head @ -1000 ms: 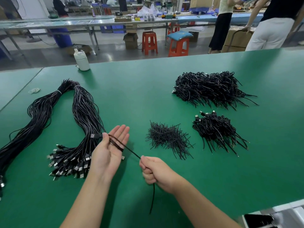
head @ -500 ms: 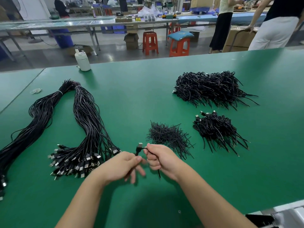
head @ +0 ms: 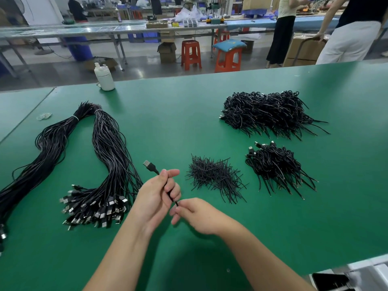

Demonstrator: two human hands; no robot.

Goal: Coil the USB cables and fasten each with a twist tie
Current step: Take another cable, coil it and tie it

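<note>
The left hand (head: 156,198) grips the folded thin black USB cable (head: 151,168), plug end pointing up-left, while the right hand (head: 194,215), nearer the loose black twist-tie pile (head: 214,178), pinches the cable's lower end.

Open counter (head: 168,127) runs far from the centre. Left: cable bundle (head: 109,160) blocks passage. Right: twist ties (head: 214,177) and 2 coiled-cable piles (head: 273,166) (head: 266,112). Bottle (head: 104,77) at far left.
</note>
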